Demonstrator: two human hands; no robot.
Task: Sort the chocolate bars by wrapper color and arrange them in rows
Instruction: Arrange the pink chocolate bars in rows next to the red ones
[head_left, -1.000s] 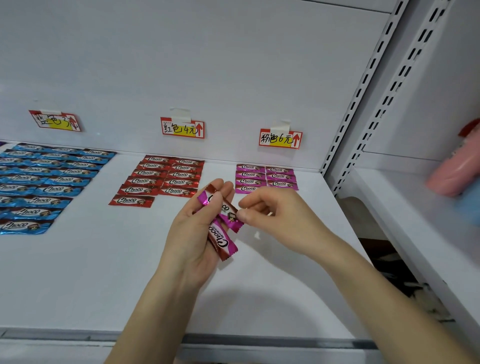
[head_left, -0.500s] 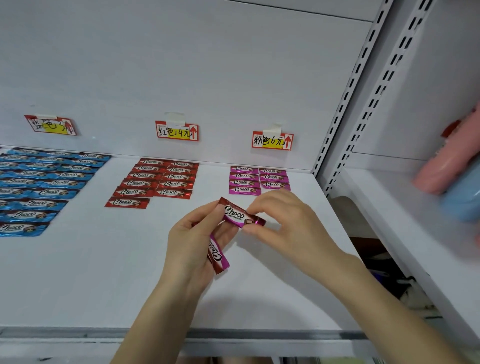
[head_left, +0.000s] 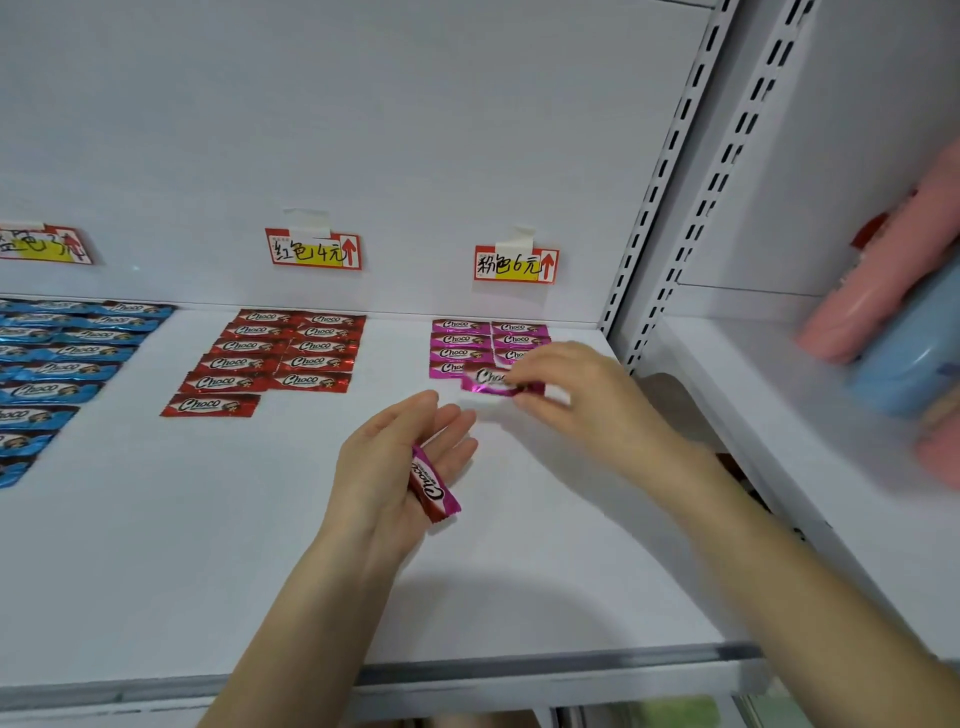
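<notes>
Blue bars off left edge; pink rows partly behind right hand.

"Choco" on chocolate bars, middle tag "红色4元", right tag "粉色6元", left tag perhaps "蓝色3元"

A white shelf carries the bars, which are laid flat in three groups along the rear. Blue bars are set at the left (the group is cut off by the frame edge). Red bars are placed in the middle in two columns, six and five. Pink bars are arranged at the right, also in two columns, partly hidden.
</notes>
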